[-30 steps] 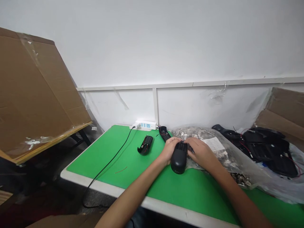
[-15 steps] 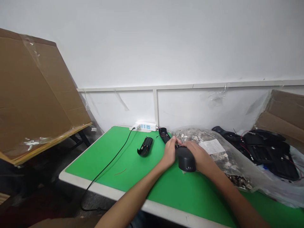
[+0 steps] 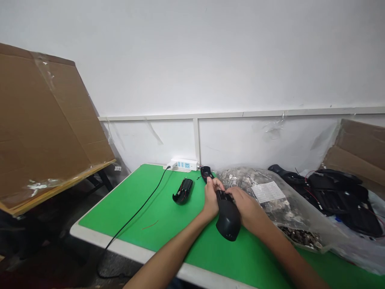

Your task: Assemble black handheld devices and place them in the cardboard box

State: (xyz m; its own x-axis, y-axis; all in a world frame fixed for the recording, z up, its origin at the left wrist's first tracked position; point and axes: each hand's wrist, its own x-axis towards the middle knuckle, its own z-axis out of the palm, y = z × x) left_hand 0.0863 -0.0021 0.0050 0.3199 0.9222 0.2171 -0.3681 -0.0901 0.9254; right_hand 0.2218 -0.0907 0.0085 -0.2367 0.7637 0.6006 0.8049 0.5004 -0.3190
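Observation:
Both hands hold a black plastic housing (image 3: 229, 218), its smooth rounded end tilted toward me over the green table. My left hand (image 3: 213, 196) is closed around the left side of its far end. My right hand (image 3: 245, 202) pinches the same end from the right, fingertips near a recessed part whose details are too small to make out. Just beyond my left hand lies another black housing piece (image 3: 206, 172) with thin wires, partly covered by the fingers. To the left, a short black shell (image 3: 183, 191) with red wires rests on the table.
A white power strip (image 3: 187, 165) with a plugged-in black cable (image 3: 141, 208) sits by the wall. At right lie a clear bag of small metal parts (image 3: 243, 176) and a pile of black housings (image 3: 333, 192). A thin wire (image 3: 149, 225) lies on the green table (image 3: 120, 204).
The housing has swung so its rounded end comes nearer to me and shows more of its length, with the recessed part now visible. Both hands have shifted slightly down in view.

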